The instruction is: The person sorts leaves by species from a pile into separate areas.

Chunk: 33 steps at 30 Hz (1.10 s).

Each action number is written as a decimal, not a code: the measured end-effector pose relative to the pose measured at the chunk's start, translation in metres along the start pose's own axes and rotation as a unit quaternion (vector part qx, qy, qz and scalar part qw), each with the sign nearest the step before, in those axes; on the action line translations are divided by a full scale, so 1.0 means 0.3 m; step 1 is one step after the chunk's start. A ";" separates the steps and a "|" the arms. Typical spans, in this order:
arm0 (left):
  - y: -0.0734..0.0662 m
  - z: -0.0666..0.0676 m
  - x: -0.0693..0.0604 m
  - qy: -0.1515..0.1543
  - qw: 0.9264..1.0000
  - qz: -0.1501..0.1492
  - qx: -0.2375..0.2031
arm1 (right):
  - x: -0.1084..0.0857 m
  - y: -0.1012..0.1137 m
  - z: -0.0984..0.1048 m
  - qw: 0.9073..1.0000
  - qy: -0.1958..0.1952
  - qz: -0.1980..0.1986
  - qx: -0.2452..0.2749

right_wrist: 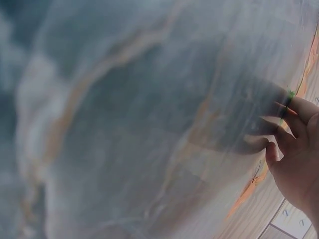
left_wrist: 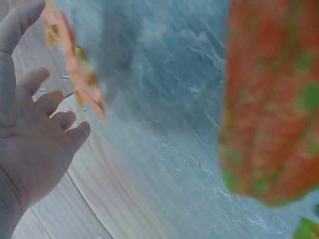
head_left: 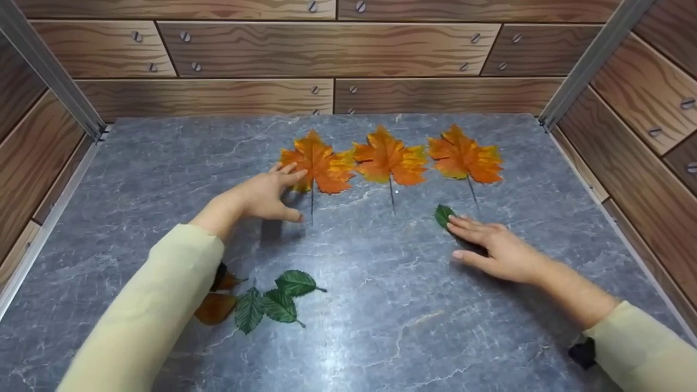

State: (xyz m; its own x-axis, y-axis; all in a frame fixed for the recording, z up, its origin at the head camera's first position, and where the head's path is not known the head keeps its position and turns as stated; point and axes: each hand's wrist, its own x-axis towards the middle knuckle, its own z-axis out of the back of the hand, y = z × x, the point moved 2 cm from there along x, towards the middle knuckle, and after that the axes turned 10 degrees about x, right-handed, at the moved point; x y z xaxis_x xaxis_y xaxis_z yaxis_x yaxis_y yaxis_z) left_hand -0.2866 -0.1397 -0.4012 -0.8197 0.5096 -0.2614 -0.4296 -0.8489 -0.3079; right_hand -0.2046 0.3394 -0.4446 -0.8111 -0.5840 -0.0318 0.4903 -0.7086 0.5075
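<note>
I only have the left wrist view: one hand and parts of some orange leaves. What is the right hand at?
Observer: In the head view, the right hand has its fingertips over the edge of a small green leaf.
Operator: And the orange leaf by the left hand, does it stand alone?
Observer: No, it is the leftmost of three orange maple leaves lying in a row.
Operator: Any more green ones about?
Observer: Yes, three other green leaves lie in a cluster to the right of the left sleeve in the head view.
</note>
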 end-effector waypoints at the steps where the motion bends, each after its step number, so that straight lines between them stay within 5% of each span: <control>1: -0.004 0.005 -0.017 -0.015 1.000 -0.007 -0.006 | 0.000 0.000 0.001 1.000 0.000 0.000 0.002; 6: -0.032 0.010 -0.127 -0.083 0.995 -0.043 -0.047 | 0.002 0.001 0.003 1.000 -0.002 0.001 0.007; 10: -0.052 -0.008 -0.230 -0.108 0.988 -0.068 -0.086 | 0.004 -0.001 0.003 1.000 -0.005 0.002 0.004; 17: -0.061 -0.076 -0.343 -0.101 0.983 -0.092 -0.125 | 0.007 -0.002 0.002 1.000 -0.010 0.009 0.003; 25: -0.087 -0.145 -0.306 -0.029 0.984 -0.105 -0.144 | 0.008 -0.007 0.003 1.000 -0.007 -0.001 0.007; 33: -0.130 -0.194 -0.247 -0.013 0.990 -0.127 -0.067 | 0.005 -0.006 0.002 1.000 -0.007 0.003 0.011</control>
State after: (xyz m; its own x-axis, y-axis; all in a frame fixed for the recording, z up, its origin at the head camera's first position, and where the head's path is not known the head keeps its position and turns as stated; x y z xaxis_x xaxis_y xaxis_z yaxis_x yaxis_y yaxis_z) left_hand -0.1872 -0.1362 -0.4230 -0.7022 0.6987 -0.1368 -0.5701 -0.6668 -0.4799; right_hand -0.2068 0.3400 -0.4451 -0.8120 -0.5834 -0.0167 0.4888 -0.6954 0.5268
